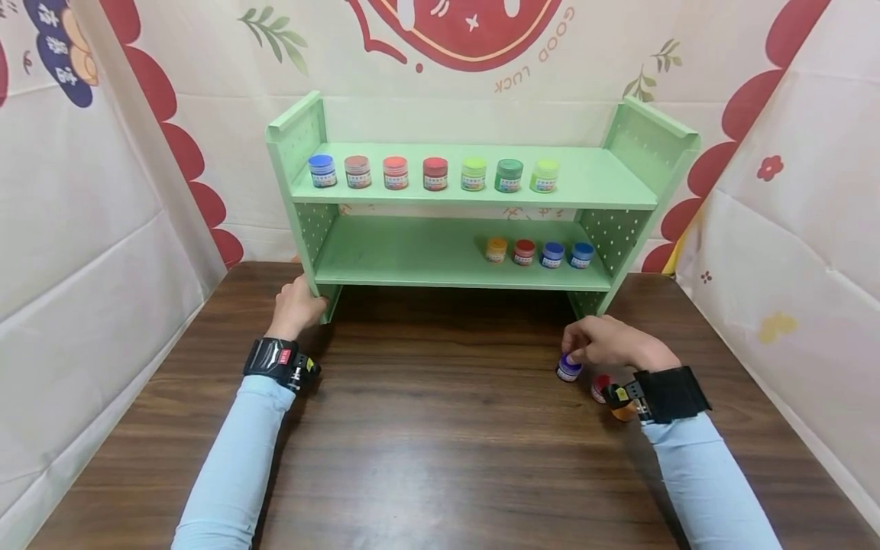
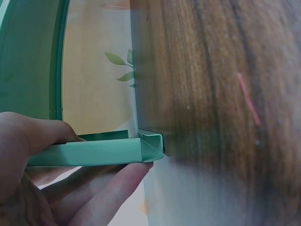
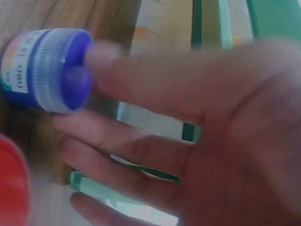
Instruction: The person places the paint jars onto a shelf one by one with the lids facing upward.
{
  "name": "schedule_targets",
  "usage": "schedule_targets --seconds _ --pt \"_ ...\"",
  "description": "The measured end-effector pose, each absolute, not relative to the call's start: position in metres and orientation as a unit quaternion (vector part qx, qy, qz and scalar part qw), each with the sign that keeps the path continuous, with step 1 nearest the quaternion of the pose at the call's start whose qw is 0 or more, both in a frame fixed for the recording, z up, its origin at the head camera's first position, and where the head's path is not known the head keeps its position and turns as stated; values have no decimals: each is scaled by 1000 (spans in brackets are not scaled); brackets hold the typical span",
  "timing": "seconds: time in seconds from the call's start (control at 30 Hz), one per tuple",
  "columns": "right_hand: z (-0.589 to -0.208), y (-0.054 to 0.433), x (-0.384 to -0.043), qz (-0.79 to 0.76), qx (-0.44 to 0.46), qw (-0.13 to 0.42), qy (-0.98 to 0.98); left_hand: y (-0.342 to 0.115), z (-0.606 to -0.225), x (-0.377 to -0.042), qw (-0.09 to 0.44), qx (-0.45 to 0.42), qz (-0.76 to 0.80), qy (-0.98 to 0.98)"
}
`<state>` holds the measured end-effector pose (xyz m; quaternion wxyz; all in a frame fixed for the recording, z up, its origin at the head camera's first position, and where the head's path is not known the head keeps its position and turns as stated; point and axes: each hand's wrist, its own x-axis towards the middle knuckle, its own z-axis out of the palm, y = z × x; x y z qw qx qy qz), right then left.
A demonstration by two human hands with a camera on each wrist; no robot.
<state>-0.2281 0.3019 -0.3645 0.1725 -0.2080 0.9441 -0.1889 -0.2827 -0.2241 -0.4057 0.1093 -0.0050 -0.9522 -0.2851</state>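
Note:
My left hand [image 1: 297, 307] grips the lower front edge of the green shelf's left side panel [image 2: 103, 153], thumb on one side and fingers on the other. My right hand [image 1: 608, 341] is at a small purple-blue paint jar [image 1: 568, 368] on the table, thumb and forefinger pinching it at the lid. In the right wrist view that jar [image 3: 47, 70] shows its white label and ribbed clear lid edge. Close by stand a red jar [image 1: 600, 387] and an orange jar [image 1: 624, 413], both partly hidden by the right wrist.
The two-tier green shelf [image 1: 447, 248] stands at the back of the brown table [image 1: 440, 428]. Several jars, including a blue one [image 1: 322, 171], line its upper board. On the right of the lower board are a yellow [image 1: 496, 250], a red [image 1: 524, 252] and two blue jars.

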Motion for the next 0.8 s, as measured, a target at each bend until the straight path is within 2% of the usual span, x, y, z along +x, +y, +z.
schedule_targets --seconds 0.37,0.8 --pt "-363 291 -224 -176 -176 219 943 -225 -410 -284 134 -22 -282 -950" --pt "-366 290 -224 -156 -180 208 949 -225 -408 -285 128 -14 -286 -950"
